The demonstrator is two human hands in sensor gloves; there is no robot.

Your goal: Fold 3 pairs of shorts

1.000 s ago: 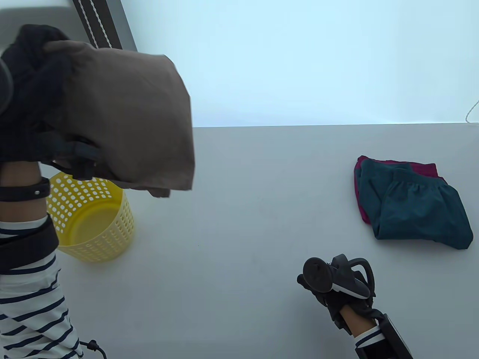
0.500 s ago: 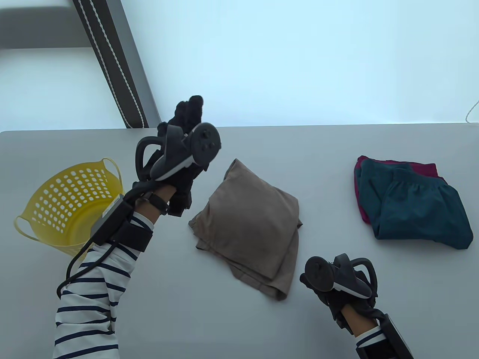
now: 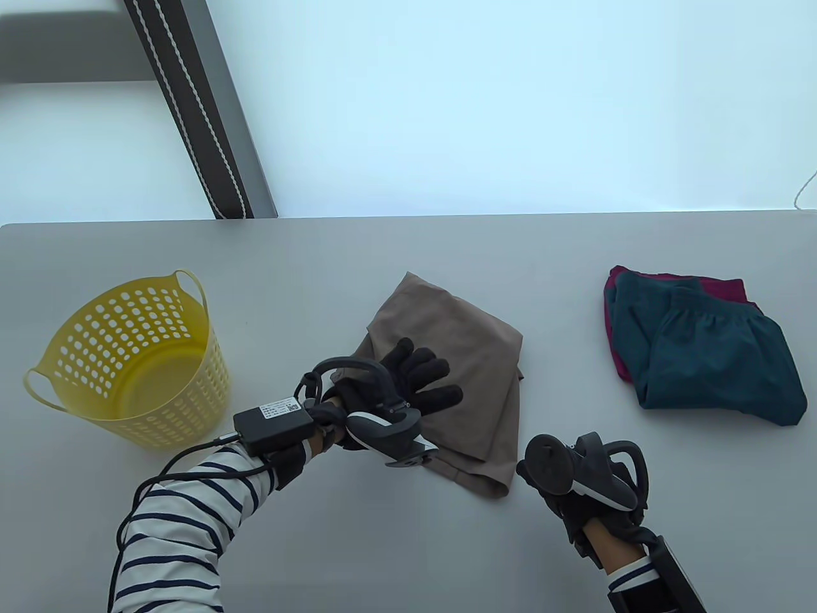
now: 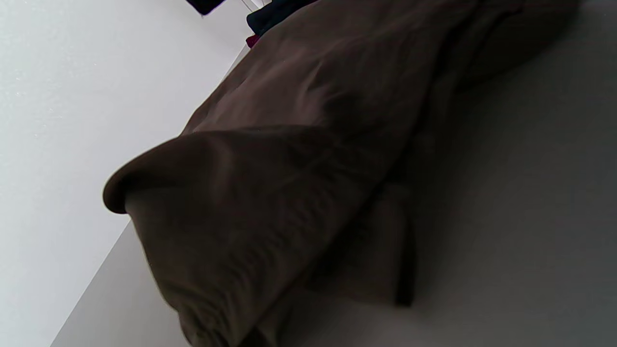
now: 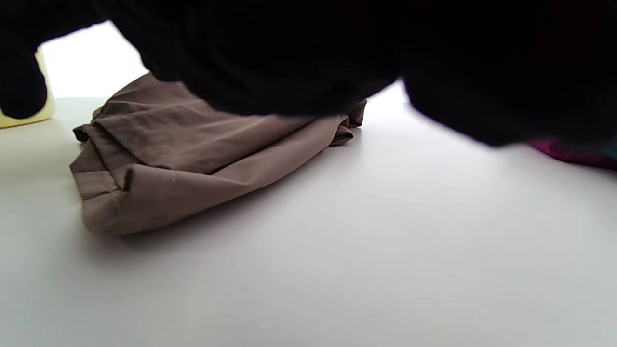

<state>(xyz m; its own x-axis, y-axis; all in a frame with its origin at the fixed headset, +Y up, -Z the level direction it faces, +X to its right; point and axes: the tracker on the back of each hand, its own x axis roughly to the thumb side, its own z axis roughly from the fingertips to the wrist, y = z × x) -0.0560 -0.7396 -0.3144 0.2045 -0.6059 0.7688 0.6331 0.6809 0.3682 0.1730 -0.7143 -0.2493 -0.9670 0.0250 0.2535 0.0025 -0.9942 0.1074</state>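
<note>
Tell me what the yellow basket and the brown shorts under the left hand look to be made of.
Yellow basket: looks like glossy, slightly translucent moulded plastic, with punched hole rows and loop handles. Brown shorts: thin matte woven cloth, possibly synthetic, judging by soft creases and a stitched hem in the right wrist view.

Table view: camera above me, looking down and forward across the grey table (image 3: 357,549); my arms enter from the bottom edge, the table's far edge crosses mid-frame, and a bright wall fills the upper half. Left wrist view: strongly tilted, very close to the brown shorts (image 4: 299,159), which fill most of the frame; the table edge runs diagonally at lower left. Right wrist view: low, near the tabletop, facing my left; my gloved right hand (image 5: 299,53) darkens the top edge. All three views share the brown shorts; the yellow basket (image 3: 137,357) appears in the table view and at the right wrist view's left edge.
</note>
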